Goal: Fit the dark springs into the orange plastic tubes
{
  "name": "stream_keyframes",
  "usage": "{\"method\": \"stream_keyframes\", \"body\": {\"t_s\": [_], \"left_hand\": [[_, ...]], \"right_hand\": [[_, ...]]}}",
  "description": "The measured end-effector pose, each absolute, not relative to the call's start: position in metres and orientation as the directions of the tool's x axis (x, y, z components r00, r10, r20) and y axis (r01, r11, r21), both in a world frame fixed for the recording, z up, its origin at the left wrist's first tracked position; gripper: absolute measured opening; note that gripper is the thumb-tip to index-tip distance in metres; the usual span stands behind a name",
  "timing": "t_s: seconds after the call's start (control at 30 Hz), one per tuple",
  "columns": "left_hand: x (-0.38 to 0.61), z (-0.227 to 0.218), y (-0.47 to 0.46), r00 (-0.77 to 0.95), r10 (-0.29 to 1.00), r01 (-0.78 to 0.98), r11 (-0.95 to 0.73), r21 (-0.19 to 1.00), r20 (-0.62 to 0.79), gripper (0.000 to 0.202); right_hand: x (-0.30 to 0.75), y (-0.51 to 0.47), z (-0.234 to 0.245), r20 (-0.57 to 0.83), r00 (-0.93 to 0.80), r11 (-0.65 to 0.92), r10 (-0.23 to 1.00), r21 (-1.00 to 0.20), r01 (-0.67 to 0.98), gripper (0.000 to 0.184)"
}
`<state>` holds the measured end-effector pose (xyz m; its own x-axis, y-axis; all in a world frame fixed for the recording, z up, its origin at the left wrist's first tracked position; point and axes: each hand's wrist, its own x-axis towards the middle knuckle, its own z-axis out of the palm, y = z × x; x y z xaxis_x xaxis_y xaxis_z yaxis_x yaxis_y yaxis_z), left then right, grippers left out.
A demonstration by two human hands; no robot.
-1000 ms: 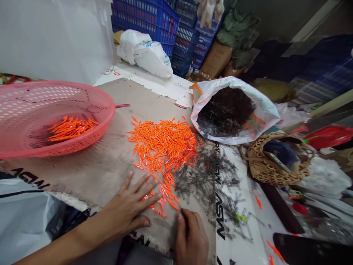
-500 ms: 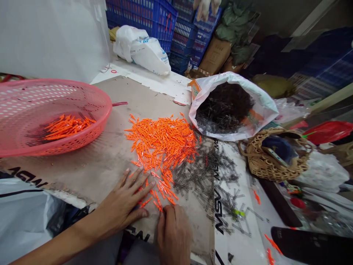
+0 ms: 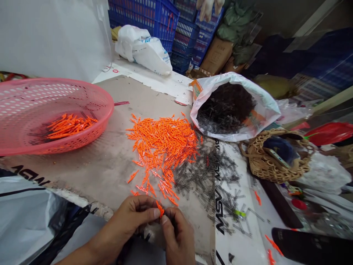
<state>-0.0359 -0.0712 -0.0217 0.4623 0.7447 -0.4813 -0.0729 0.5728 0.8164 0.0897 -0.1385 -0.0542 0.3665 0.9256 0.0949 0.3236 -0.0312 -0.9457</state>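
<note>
Left hand [image 3: 132, 217] and right hand [image 3: 178, 235] together at the near edge of the cardboard sheet [image 3: 82, 165]. Fingers [image 3: 156, 212] of both pinched closed on one small orange plastic piece [image 3: 160, 208]. Main orange heap [image 3: 162, 143] lies just ahead, touching dark metal strips [image 3: 204, 176]; more orange pieces [image 3: 70, 126] in pink plastic basket [image 3: 109, 110], to my left.
</note>
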Motion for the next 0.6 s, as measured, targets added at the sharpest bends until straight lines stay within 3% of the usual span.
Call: {"method": "stream_keyframes", "body": {"t_s": [0.23, 0.6], "left_hand": [[-0.0358, -0.026, -0.0721, 0.395, 0.78, -0.109, 0.563, 0.819, -0.484, 0.023], [-0.0357, -0.0253, -0.0684, 0.368, 0.81, -0.003, 0.491, 0.871, -0.456, 0.023]], "right_hand": [[0.0886, -0.1386, -0.052, 0.087, 0.369, -0.017, 0.925, -0.963, 0.271, 0.021], [0.0879, -0.1417, -0.0536, 0.269, 0.316, 0.084, 0.91, -0.865, 0.494, 0.018]]}}
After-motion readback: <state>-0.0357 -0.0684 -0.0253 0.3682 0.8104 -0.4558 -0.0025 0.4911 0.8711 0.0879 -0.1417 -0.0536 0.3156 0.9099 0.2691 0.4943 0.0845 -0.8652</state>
